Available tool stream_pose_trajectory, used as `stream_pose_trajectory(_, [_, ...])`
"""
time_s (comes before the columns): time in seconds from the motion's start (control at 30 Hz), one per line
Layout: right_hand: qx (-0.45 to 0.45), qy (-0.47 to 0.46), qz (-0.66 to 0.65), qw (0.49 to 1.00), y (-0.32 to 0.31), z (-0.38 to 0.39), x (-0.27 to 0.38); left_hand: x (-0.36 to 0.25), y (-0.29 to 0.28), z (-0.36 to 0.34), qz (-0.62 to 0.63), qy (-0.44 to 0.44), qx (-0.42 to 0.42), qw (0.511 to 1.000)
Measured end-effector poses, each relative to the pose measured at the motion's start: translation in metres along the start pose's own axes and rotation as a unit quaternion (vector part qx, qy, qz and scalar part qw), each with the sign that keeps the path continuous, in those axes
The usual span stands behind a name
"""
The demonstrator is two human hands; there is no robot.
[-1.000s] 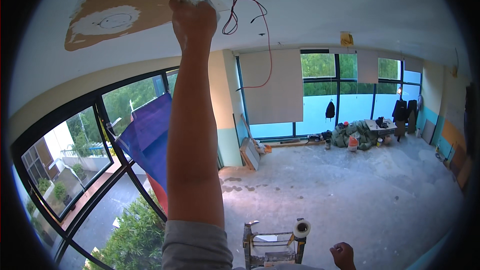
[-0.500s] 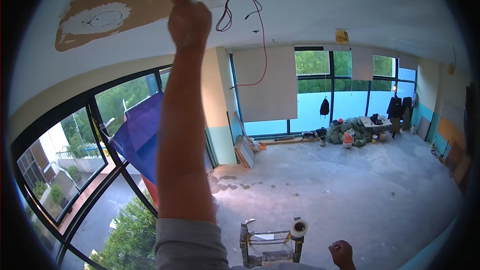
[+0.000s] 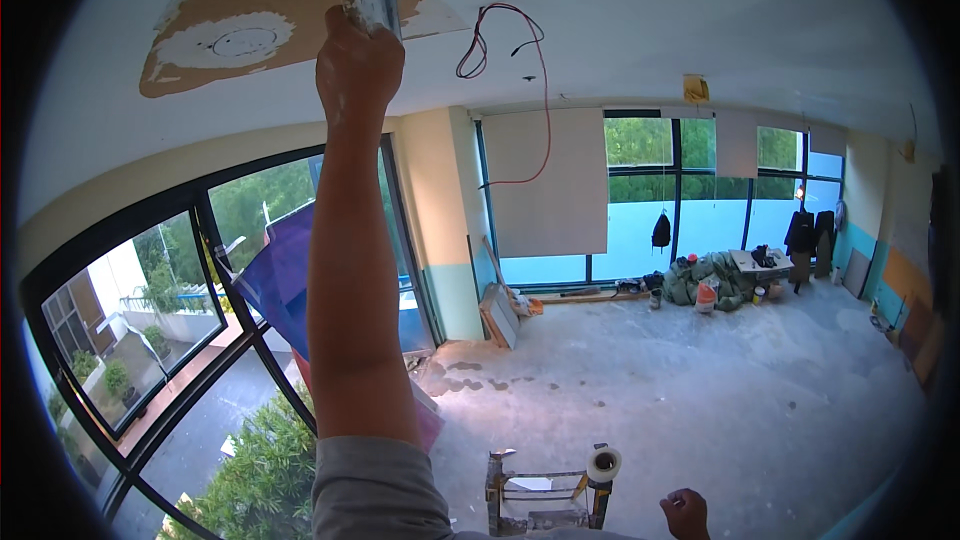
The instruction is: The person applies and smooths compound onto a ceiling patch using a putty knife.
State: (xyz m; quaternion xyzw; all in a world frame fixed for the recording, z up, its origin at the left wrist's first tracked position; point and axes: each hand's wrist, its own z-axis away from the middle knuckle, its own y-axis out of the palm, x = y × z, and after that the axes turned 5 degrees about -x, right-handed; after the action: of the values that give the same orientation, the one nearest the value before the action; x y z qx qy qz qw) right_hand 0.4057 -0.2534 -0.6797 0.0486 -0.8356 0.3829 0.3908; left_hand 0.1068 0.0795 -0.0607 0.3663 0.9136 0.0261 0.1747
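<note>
My left arm stretches up to the ceiling. My left hand (image 3: 360, 65) is closed around a putty knife (image 3: 376, 2) with a broad metal blade, held close to a brown patch (image 3: 290, 0) in the white ceiling. White filler lies smeared along the patch's edges and around a drawn circle (image 3: 245, 41) on it. Low in the view, my right hand (image 3: 685, 514) hangs with its fingers curled in and nothing visible in them. To its left is the top of a stepladder (image 3: 495, 485), with a roll of tape (image 3: 604, 463) on its right corner.
A red and black cable (image 3: 546, 110) dangles from the ceiling. Large windows (image 3: 135, 330) line the left side, with a purple sheet (image 3: 280, 270) beside them. Leaning boards (image 3: 498, 315), green sacks (image 3: 715, 278) and a small table (image 3: 762, 260) stand along the far wall.
My left hand has come slightly down and left with the putty knife, and more of its blade now shows. The whole view has shifted a little. My right hand stays low and curled.
</note>
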Motion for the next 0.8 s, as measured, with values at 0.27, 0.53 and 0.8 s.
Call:
stream_pose_trajectory(0.27, [-0.005, -0.032, -0.017, 0.999, 0.005, -0.004, -0.002, -0.008, 0.006, -0.016, -0.002, 0.030, 0.017, 0.999])
stream_pose_trajectory(0.53, [0.012, -0.032, -0.019, 0.999, 0.010, -0.007, 0.003, 0.014, 0.010, -0.042, -0.028, 0.068, 0.061, 0.995])
stream_pose_trajectory(0.8, [0.031, -0.030, -0.039, 0.998, 0.023, -0.010, -0.007, 0.057, 0.019, 0.005, -0.034, 0.022, 0.020, 0.999])
